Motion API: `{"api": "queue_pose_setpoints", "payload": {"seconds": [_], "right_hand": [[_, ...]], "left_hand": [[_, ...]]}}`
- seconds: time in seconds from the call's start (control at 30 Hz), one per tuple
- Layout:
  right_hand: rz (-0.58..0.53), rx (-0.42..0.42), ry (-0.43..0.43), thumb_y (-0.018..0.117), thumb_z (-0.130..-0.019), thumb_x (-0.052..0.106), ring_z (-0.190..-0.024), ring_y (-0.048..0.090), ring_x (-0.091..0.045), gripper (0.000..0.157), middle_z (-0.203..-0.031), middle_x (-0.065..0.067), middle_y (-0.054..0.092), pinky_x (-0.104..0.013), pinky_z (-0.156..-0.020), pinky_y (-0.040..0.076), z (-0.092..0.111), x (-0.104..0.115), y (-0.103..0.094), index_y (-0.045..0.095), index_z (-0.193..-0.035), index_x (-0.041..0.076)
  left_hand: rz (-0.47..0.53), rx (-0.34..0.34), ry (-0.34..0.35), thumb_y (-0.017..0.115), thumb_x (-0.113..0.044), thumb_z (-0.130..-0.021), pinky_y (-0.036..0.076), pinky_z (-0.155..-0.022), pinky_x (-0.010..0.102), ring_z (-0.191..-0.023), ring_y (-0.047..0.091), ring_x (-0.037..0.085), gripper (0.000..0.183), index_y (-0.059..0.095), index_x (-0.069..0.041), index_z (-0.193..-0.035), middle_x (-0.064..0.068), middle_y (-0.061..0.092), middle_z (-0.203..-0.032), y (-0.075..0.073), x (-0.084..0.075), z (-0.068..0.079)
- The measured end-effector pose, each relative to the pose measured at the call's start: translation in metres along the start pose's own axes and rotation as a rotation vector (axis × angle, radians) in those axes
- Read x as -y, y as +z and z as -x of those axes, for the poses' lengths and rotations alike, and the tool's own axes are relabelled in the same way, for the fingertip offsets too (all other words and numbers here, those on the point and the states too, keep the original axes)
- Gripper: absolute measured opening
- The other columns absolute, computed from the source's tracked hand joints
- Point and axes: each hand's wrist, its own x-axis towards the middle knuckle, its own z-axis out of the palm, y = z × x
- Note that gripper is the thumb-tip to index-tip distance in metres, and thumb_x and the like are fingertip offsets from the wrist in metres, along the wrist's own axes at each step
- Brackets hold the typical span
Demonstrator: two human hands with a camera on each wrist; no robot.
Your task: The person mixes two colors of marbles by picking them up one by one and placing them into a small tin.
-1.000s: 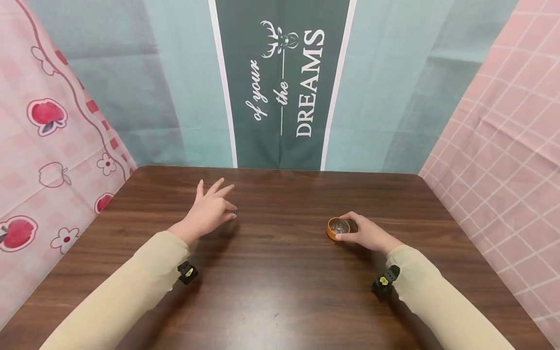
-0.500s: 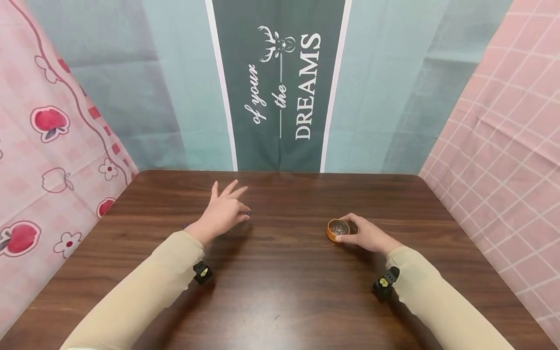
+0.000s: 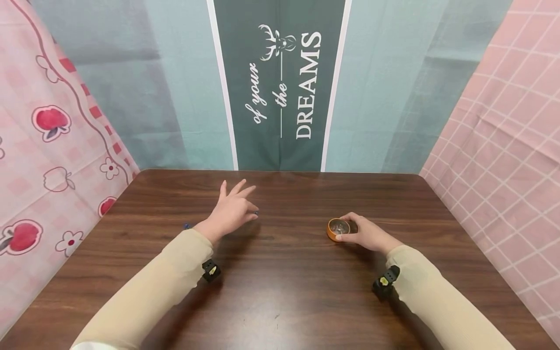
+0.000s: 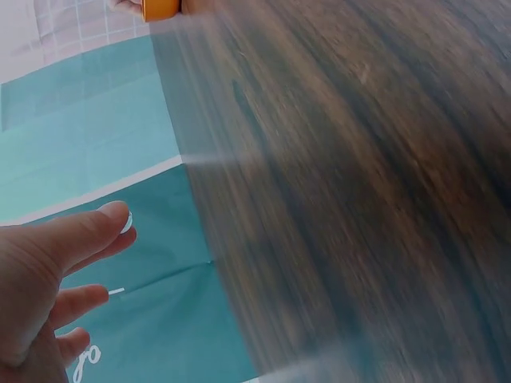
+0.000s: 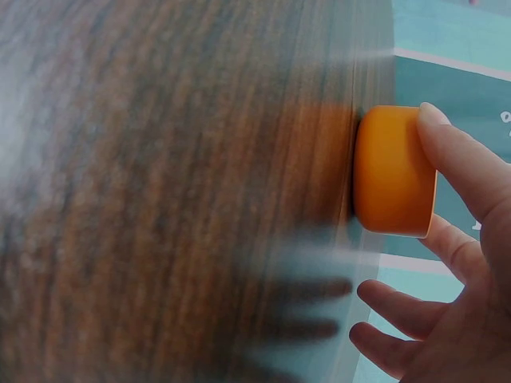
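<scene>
My left hand [image 3: 232, 212] is over the left-middle of the table, thumb and forefinger pinching a small blue piece [image 3: 256, 213], its other fingers spread. In the left wrist view, a glassy edge of that piece [image 4: 127, 223] shows at the fingertips; the rest is hidden, so I cannot tell its kind. To the right, my right hand [image 3: 366, 233] holds a small orange cup [image 3: 332, 234] by its rim, between thumb and fingers. The cup stands upright on the table with a shiny greyish inside. The right wrist view shows its smooth orange wall [image 5: 391, 171].
Another small blue piece [image 3: 186, 226] lies on the brown wooden table [image 3: 280, 287], beside my left wrist. A teal cloth [image 3: 376, 87] hangs behind the table's far edge. Pink printed cloths stand along the left and right sides.
My left hand has moved right toward the cup, carrying the pinched blue piece. The other blue piece has come into sight behind the wrist. My right hand and the cup have stayed in place.
</scene>
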Motion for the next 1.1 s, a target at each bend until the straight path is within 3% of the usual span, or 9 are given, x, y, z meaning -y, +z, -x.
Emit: {"api": "queue_pose_setpoints", "payload": {"seconds": [1.1], "right_hand": [[0.009,0.000,0.001,0.070,-0.080,0.043,-0.107,0.052,-0.033,0.062,-0.119,-0.018,0.054,-0.053,-0.089,0.040,0.001,0.002,-0.003,0.050,-0.124,0.004]], "left_hand": [[0.042,0.034,0.037,0.072,-0.030,-0.082,-0.002,-0.104,0.064,-0.140,0.014,0.028,0.016,0.076,-0.023,-0.096,0.007,0.042,-0.143,0.003,-0.035,-0.030]]}}
